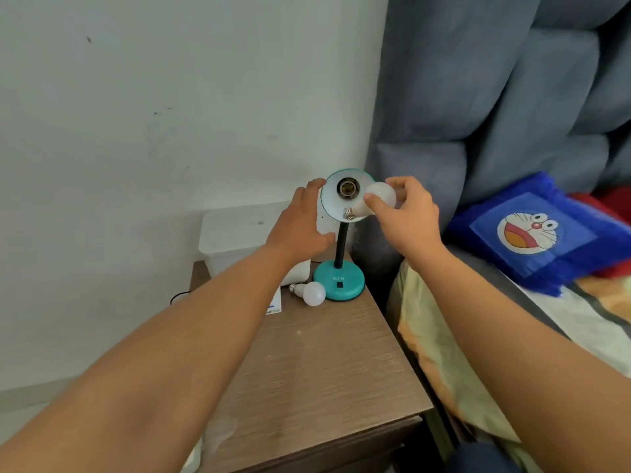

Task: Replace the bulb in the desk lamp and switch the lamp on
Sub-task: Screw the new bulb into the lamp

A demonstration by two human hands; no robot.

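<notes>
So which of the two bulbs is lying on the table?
The bulb beside the lamp's teal base, resting on its side; the other bulb is in the right hand.

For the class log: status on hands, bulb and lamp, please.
Left hand steadying lamp shade. Right hand holding bulb, base near empty socket. Second bulb lying on table; nothing blocking.

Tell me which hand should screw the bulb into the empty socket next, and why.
Right. The right hand already grips the bulb beside the empty socket, its screw base pointing down-left, not yet lined up. The left hand is busy steadying the lamp shade, so it should probably stay there.
</notes>
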